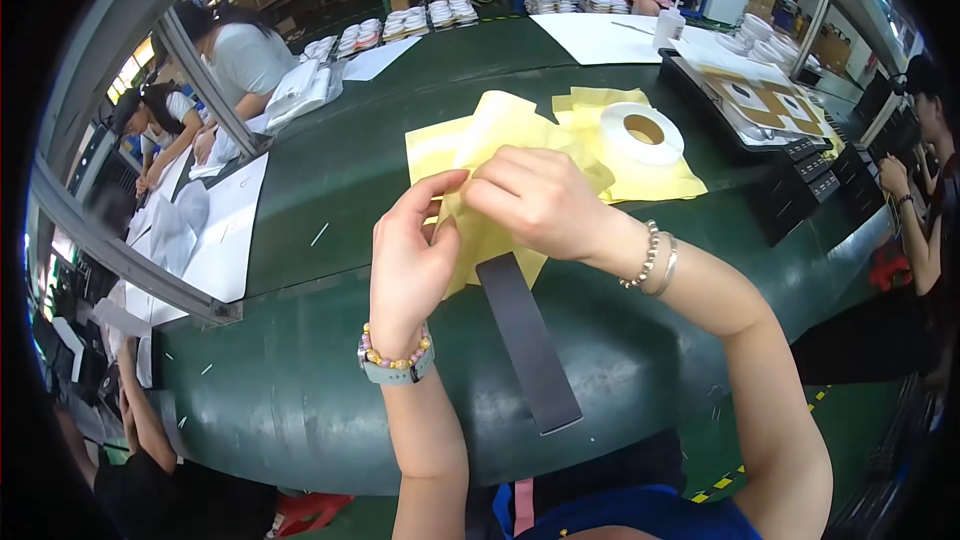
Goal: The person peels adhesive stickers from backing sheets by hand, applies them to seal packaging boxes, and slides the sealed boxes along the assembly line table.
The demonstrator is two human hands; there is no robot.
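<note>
My left hand [408,258] and my right hand [535,202] meet over the green table [330,170], both pinching a thin pale yellow sheet [495,125]. The sheet lifts off a loose pile of similar yellow sheets [640,175]. A dark grey flat strip [527,340] lies on the table just below my hands, running toward me. A white roll of tape [643,132] rests on the yellow pile to the right of my right hand. Whether the strip touches the sheet I hold is hidden by my hands.
A black tray [790,180] with brown and white cards sits at the right. White sheets [215,230] lie at the left and far middle. Stacks of white rolls [430,18] line the far edge. Other people work at the left, right and back.
</note>
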